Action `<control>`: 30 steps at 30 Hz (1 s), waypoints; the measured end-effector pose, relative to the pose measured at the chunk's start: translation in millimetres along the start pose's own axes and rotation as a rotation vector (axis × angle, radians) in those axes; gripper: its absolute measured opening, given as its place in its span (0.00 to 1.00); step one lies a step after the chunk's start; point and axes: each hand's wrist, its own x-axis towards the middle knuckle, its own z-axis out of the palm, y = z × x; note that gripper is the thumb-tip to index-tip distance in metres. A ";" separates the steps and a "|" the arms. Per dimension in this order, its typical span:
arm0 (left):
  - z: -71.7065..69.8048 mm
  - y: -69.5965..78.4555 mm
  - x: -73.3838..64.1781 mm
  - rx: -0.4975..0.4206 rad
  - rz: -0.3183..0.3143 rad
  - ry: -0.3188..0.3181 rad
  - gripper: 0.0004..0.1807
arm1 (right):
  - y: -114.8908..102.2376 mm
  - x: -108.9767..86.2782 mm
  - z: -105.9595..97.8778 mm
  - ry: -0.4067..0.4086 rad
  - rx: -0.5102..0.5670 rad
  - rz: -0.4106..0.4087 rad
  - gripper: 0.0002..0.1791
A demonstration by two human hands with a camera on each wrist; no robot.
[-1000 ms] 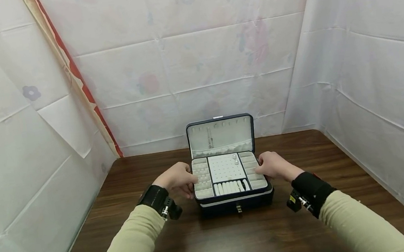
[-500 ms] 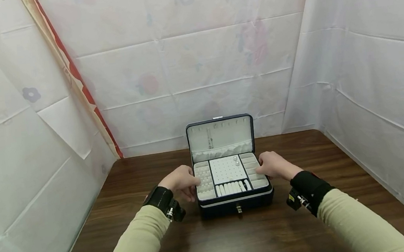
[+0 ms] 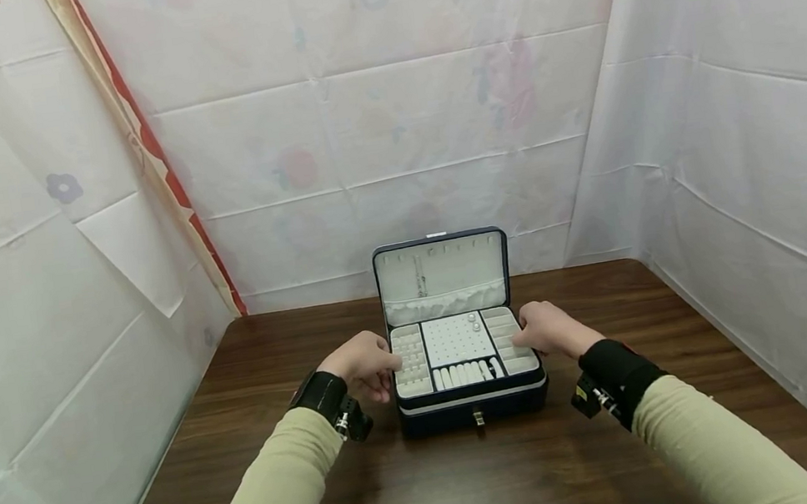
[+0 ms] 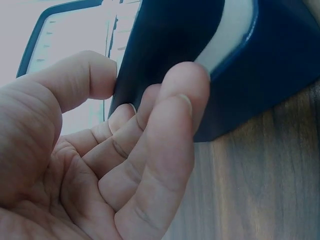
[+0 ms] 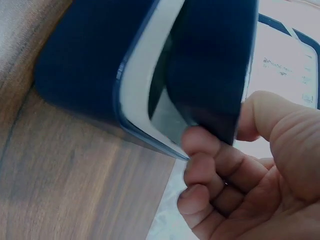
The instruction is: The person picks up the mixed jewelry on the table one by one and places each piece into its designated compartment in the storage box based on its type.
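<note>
A navy jewelry box [image 3: 439,421] stands on the table with its lid [image 3: 444,270] tilted up at the back. Over its base, both hands hold a navy tray [image 3: 414,388] lined in white. My left hand [image 3: 360,361] grips the tray's left side, thumb on the top edge and fingers under or against the outer wall. At the right side, my right hand [image 3: 551,329] pinches the tray the same way. In the right wrist view a gap shows between the tray wall [image 5: 215,65] and the base's white inner rim [image 5: 137,95].
Inside the tray are small compartments, a dotted panel [image 3: 452,340] with two small earrings, and ring rolls [image 3: 460,375]. A chain [image 3: 420,275] hangs in the lid. A metal clasp [image 3: 478,418] sits on the front. White sheeting [image 3: 389,136] surrounds the brown wooden table [image 3: 434,500].
The tray has come down a little and shifted slightly right, its left side most. My left hand has moved right and slightly down with it; my right hand has barely moved.
</note>
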 end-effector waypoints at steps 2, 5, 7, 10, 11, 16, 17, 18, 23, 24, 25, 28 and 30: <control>1.7 -0.8 1.7 -0.003 -0.005 0.003 0.09 | 0.0 0.4 -0.6 0.003 0.000 0.006 0.16; 4.8 -3.4 4.9 -0.004 -0.028 0.008 0.09 | -0.2 1.8 0.0 -0.006 -0.014 0.010 0.15; 6.8 -5.6 7.3 0.001 -0.049 0.014 0.10 | -0.7 2.8 1.4 -0.015 -0.020 0.012 0.14; 9.0 -7.7 11.1 0.019 -0.068 0.022 0.12 | -1.2 4.2 3.1 -0.024 -0.020 0.030 0.14; 9.7 -8.1 12.2 0.028 -0.071 0.026 0.13 | -1.0 4.4 3.5 -0.024 -0.020 0.031 0.13; 12.4 -7.5 14.8 0.062 -0.088 0.033 0.16 | 1.2 5.9 4.6 -0.029 -0.024 0.031 0.13; 12.5 -7.8 14.9 0.065 -0.092 0.033 0.16 | 1.4 5.9 4.7 -0.030 -0.024 0.025 0.14; 12.4 -7.8 14.6 0.068 -0.094 0.034 0.16 | 1.2 6.3 4.9 -0.031 -0.023 0.026 0.14; 12.2 -9.0 13.4 0.068 -0.101 0.033 0.16 | 2.0 8.1 7.3 -0.021 -0.024 0.016 0.14; 12.4 -9.1 12.9 0.068 -0.101 0.033 0.16 | 2.2 8.5 7.9 -0.020 -0.026 0.017 0.13; 12.6 -9.1 12.7 0.066 -0.103 0.031 0.16 | 2.7 8.9 8.6 -0.022 -0.024 0.020 0.13; 13.2 -9.2 12.3 0.062 -0.105 0.027 0.15 | 3.5 9.4 9.9 -0.025 -0.020 0.022 0.11; 13.3 -9.2 12.0 0.064 -0.105 0.029 0.15 | 4.2 9.9 11.1 -0.028 -0.019 0.024 0.09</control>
